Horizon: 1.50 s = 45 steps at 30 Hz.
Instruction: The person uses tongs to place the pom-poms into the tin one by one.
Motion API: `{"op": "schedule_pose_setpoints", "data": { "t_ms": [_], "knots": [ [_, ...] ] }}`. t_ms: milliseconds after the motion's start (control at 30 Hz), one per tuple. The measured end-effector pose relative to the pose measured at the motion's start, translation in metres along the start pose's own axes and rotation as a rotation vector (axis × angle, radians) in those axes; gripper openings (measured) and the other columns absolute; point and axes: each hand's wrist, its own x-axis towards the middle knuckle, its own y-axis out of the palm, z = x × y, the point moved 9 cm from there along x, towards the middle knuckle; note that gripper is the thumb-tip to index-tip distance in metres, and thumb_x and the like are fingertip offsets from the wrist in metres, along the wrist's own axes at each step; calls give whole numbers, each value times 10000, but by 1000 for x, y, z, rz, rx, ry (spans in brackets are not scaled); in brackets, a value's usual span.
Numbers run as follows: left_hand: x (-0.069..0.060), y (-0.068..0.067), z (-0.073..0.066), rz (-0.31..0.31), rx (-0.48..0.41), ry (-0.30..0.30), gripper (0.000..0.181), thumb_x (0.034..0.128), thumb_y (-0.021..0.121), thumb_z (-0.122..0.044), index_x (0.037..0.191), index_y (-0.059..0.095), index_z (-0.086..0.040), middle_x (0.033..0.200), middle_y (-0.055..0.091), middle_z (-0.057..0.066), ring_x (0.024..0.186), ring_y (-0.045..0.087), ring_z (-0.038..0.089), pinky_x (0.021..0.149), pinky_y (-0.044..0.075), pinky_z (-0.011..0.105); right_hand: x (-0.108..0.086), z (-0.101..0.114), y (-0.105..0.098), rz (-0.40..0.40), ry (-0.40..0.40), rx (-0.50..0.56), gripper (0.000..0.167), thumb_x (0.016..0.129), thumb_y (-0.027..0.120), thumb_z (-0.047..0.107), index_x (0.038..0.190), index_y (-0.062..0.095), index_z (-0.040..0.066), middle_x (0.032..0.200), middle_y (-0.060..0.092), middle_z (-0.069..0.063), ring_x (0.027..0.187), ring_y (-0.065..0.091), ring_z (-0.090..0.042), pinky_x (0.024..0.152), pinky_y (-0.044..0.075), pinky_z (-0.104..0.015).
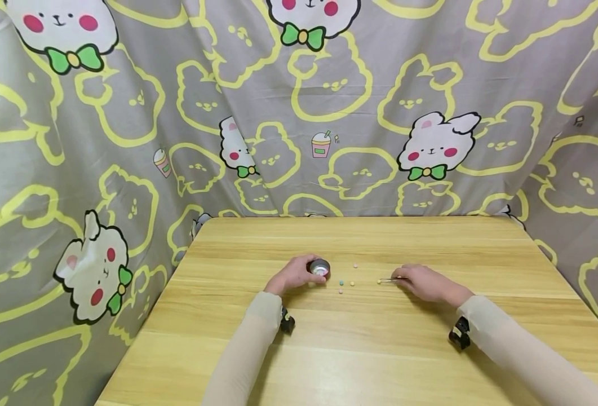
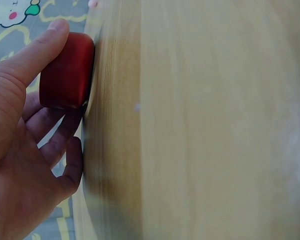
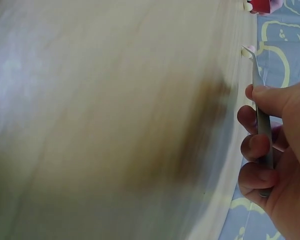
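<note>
My left hand (image 1: 299, 273) grips a small round tin (image 2: 67, 71), red outside, between thumb and fingers; it stands on the table. Something pale shows inside the tin in the head view, too small to make out. My right hand (image 1: 424, 283) holds metal tweezers (image 3: 263, 125), pointing left toward the tin. At their tips is a small yellow bead (image 1: 379, 281); I cannot tell whether they pinch it. Between the hands lie a blue bead (image 1: 341, 282), another yellow bead (image 1: 351, 283) and two pink beads, one farther back (image 1: 355, 265) and one nearer (image 1: 341, 291).
The wooden table (image 1: 359, 349) reaches back to a grey curtain (image 1: 273, 101) with yellow outlines and white cartoon animals, which also hangs along both sides. A black wrist camera sits on each forearm, the left (image 1: 287, 321) and the right (image 1: 460, 334).
</note>
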Motion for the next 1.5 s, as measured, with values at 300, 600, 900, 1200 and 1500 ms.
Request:
{"op": "schedule_pose_setpoints", "data": {
  "t_ms": [300, 600, 900, 1200, 1500],
  "knots": [
    [0, -1, 2, -5, 15, 1, 554, 791, 777, -314, 1266, 568, -120, 1146, 603, 12, 1058, 538, 172, 923, 410, 348, 3, 1, -1, -7, 16, 40, 135, 948, 567, 110, 1043, 663, 126, 925, 611, 54, 826, 587, -117, 715, 490, -367],
    [-1, -1, 2, -6, 23, 3, 561, 790, 774, -338, 1264, 569, -121, 1151, 601, 14, 1064, 535, 179, 925, 408, 356, 11, 2, -1, -27, 43, 99, 171, 958, 551, 118, 1094, 652, 133, 1030, 650, 24, 953, 607, -165, 812, 490, -401],
    [0, -2, 2, -3, 32, -1, 573, 787, 774, -353, 1271, 564, -128, 1143, 602, -2, 1048, 539, 156, 914, 418, 333, 28, 15, -7, -54, 52, 139, 179, 963, 547, 120, 1108, 652, 136, 1034, 650, 21, 923, 594, -136, 793, 483, -385],
    [-1, 1, 1, 0, 21, 1, 566, 792, 773, -332, 1273, 563, -121, 1146, 604, 8, 1051, 542, 170, 915, 418, 346, 46, 39, -12, -92, -50, 87, 173, 947, 559, 83, 1091, 654, 76, 1030, 659, -43, 910, 610, -185, 761, 487, -401],
    [1, 1, 6, -2, 7, -19, 571, 786, 774, -354, 1273, 562, -146, 1149, 600, -20, 1066, 539, 153, 931, 412, 345, 69, 52, -11, -39, -63, 90, 170, 968, 541, 122, 1099, 649, 119, 961, 632, 12, 774, 534, -76, 674, 449, -320]
  ]
}}
